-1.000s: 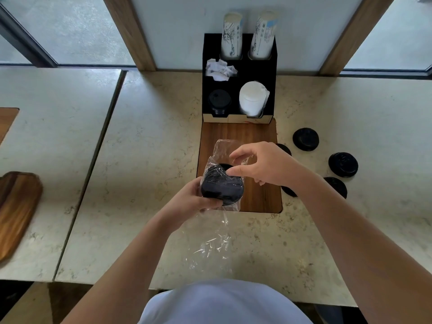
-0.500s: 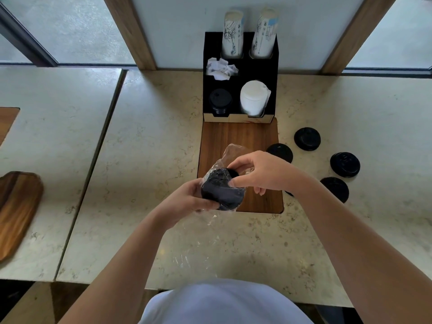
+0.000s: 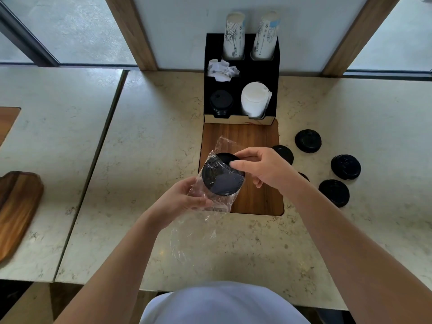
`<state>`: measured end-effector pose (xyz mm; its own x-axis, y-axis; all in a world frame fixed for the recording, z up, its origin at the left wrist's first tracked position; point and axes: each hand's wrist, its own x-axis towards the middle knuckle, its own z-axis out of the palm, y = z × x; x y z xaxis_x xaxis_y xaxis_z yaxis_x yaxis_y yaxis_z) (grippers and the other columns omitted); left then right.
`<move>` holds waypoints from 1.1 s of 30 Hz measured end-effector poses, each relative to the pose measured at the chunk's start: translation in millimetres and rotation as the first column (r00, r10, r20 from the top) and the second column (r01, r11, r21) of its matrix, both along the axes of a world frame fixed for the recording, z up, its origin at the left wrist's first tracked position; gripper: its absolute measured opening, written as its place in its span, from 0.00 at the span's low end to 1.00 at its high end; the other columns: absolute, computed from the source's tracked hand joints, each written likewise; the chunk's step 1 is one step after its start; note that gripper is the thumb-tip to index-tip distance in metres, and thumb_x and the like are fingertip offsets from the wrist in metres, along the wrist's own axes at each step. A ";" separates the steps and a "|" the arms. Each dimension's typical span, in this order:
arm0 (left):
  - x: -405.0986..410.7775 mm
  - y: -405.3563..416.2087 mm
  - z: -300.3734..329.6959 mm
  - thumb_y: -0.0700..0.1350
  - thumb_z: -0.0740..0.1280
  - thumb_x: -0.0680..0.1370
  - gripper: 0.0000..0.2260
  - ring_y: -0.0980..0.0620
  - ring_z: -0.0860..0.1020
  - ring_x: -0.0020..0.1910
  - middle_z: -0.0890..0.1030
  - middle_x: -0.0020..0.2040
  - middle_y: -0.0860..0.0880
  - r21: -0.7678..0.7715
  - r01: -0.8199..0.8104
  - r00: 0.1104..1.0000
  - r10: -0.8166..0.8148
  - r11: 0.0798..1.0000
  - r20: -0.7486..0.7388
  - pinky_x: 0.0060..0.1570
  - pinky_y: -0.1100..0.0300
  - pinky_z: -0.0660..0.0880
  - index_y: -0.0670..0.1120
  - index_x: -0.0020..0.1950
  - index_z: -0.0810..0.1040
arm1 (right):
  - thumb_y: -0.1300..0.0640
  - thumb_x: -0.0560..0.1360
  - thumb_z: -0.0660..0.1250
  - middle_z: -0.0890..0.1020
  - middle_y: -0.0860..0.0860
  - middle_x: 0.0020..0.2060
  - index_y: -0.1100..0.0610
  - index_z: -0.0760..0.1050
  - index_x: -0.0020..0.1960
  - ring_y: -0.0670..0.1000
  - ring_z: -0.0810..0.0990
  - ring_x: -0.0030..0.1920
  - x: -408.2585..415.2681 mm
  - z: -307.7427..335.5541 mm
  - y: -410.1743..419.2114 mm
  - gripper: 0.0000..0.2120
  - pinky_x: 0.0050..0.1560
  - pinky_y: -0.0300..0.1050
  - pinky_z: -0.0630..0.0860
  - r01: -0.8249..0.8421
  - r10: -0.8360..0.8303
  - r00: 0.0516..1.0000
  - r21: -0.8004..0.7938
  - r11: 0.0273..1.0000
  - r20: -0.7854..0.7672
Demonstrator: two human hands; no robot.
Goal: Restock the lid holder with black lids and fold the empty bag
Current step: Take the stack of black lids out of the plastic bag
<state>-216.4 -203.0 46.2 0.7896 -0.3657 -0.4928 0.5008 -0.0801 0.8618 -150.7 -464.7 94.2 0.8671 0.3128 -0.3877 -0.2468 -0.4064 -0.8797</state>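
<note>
1. Since the earlier frame, the right hand [image 3: 264, 169] has drawn the black lids [image 3: 222, 175] partly out of the clear bag [image 3: 210, 195]
2. Left hand [image 3: 184, 202] grips the bag, above the near counter
3. Loose lids [image 3: 307, 141] lie right; lid holder [image 3: 242, 78] stands far, unobstructed

We see a clear, crinkled plastic bag [image 3: 211, 183] held up over the counter, its loose tail hanging toward us. Inside sits a short stack of black lids [image 3: 222, 175], tilted, with the top lid poking out of the bag's open mouth. Further back stands the black lid holder [image 3: 242, 78], upright; its front left slot holds a low stack of black lids [image 3: 221, 102]. Five more loose black lids [image 3: 307, 141] lie scattered, partly hidden, to the right.
</note>
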 end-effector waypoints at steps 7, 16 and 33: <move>-3.2 11.1 -5.6 0.39 0.79 0.71 0.20 0.55 0.84 0.40 0.86 0.42 0.52 0.009 -0.067 0.998 0.067 0.998 -0.014 0.40 0.64 0.78 0.44 0.62 0.81 | 0.43 0.76 0.74 0.88 0.43 0.41 0.48 0.83 0.57 0.43 0.75 0.22 -0.9 5.2 8.7 0.14 0.23 0.35 0.73 0.215 -0.223 0.972 0.107 0.971 0.070; -12.9 46.1 -4.8 0.37 0.79 0.72 0.22 0.51 0.85 0.39 0.87 0.42 0.49 0.007 -0.156 0.987 0.157 0.988 -0.029 0.39 0.63 0.79 0.44 0.65 0.80 | 0.42 0.75 0.75 0.88 0.42 0.41 0.46 0.81 0.57 0.47 0.86 0.32 5.8 -4.3 42.1 0.14 0.30 0.37 0.80 0.318 -0.315 0.948 0.168 0.933 -0.041; -31.1 92.8 -9.7 0.43 0.79 0.72 0.22 0.48 0.84 0.40 0.86 0.42 0.47 0.068 -0.250 0.967 0.253 0.966 -0.031 0.48 0.52 0.77 0.46 0.65 0.80 | 0.47 0.79 0.72 0.89 0.52 0.43 0.53 0.81 0.61 0.49 0.86 0.37 4.6 -15.9 86.2 0.14 0.33 0.39 0.82 0.313 -0.254 0.936 0.243 0.918 -0.244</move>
<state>-247.5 -110.2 36.4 0.8321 -0.1248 -0.5405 0.5446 -0.0009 0.8387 -146.1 -378.4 78.3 0.8462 0.1849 -0.4997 -0.5011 -0.0427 -0.8644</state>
